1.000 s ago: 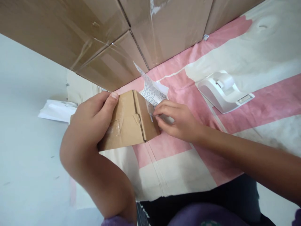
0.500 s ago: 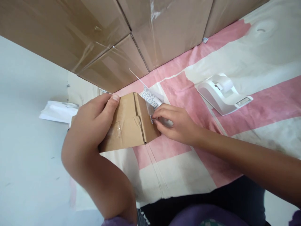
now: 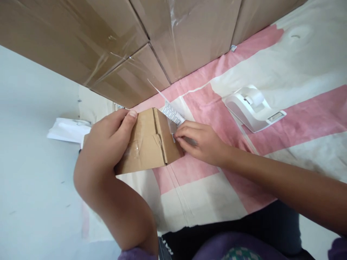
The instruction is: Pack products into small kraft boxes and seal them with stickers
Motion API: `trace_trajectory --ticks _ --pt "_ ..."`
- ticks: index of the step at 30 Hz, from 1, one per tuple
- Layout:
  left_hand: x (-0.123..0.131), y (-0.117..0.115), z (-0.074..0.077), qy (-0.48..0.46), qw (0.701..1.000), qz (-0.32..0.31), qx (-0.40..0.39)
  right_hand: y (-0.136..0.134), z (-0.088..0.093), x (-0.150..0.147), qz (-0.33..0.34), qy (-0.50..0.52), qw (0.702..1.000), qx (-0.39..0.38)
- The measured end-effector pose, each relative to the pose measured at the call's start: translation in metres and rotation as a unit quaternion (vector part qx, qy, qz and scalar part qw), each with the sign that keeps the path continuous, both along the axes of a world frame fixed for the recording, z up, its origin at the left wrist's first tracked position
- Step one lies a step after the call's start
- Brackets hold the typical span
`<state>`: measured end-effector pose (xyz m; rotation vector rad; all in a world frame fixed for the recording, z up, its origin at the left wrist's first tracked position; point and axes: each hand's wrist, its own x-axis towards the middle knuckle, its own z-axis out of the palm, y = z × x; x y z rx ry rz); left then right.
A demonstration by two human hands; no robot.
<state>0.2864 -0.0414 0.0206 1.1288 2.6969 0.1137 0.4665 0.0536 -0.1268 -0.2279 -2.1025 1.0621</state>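
A small brown cardboard box [image 3: 148, 151] is tilted up in the middle of the view, a strip of clear tape on its top. My left hand [image 3: 108, 141] grips its left end, thumb on top and the other fingers hidden beneath. At the box's right side, my right hand [image 3: 199, 141] pinches a small white sticker [image 3: 174, 137] between thumb and forefinger, against the cardboard. Just behind those fingers, a white sheet [image 3: 173, 112] printed with rows of rounded outlines lies partly covered by the box and hand.
Large taped cartons [image 3: 189, 39] stand stacked along the back. A white tape dispenser [image 3: 252, 108] sits to the right on the pink and cream cloth [image 3: 200, 202]. Folded white paper [image 3: 69, 130] lies at the left by the pale wall [image 3: 32, 173].
The camera view has shifted slightly. Both hands keep their hold at the box, with the right fingertips staying at its side.
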Motion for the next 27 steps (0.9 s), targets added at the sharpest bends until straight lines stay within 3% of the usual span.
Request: trace_trajectory --ticks 10,23,27 --pt "0.0039 0.0011 -0.0008 0.001 1.000 0.022 -0.001 0.0014 -0.0020 0.0003 0.015 -0.024 0.999 0.036" --pt "0.0082 0.0059 -0.0024 0.024 0.999 -0.030 -0.012 -0.0007 -0.0050 -0.0032 0.014 -0.020 1.000 0.019" --pt "0.0061 0.0026 -0.0033 0.028 0.999 -0.041 -0.003 0.0080 -0.0021 0.0005 0.055 -0.063 0.996 0.020"
